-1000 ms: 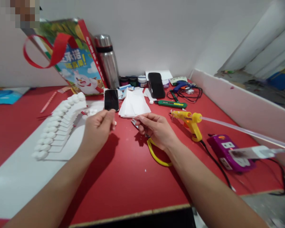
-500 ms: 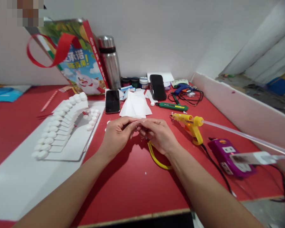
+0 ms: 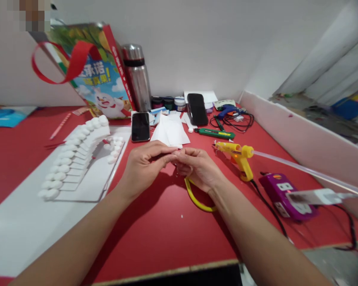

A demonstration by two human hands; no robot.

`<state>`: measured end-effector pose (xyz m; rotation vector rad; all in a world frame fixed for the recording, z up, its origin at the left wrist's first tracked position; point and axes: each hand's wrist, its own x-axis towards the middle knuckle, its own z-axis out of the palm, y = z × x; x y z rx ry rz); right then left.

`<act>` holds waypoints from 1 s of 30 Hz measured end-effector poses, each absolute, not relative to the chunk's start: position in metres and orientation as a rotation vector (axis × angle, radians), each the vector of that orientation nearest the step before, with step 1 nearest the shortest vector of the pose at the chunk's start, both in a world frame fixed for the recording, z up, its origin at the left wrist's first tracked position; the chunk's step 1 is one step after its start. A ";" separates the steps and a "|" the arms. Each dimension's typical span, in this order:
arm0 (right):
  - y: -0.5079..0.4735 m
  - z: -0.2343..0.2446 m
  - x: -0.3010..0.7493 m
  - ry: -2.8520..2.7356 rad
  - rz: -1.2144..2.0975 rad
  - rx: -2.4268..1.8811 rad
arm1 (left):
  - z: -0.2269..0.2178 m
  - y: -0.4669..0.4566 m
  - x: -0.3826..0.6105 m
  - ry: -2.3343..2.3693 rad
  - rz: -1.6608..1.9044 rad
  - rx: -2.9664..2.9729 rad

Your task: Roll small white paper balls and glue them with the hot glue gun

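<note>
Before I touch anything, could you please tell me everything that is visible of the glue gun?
The glue gun is yellow and plastic-looking, with an orange light glowing on its body. It seems to lie on its side on the red table, to the right of the right hand, nozzle pointing left, grip toward the near edge. A long clear glue stick runs from its back to the picture's right edge; a black cord leaves the grip. No hand touches it.
</note>
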<state>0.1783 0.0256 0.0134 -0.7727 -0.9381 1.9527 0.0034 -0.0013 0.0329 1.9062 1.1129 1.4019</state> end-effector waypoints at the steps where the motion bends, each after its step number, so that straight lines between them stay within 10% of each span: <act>1: 0.025 0.014 0.179 -0.945 1.962 -0.787 | 0.033 -0.002 0.003 1.110 1.385 1.917; 30: 0.025 0.012 0.178 -1.255 1.534 -0.904 | 0.015 0.009 0.011 1.406 1.225 1.228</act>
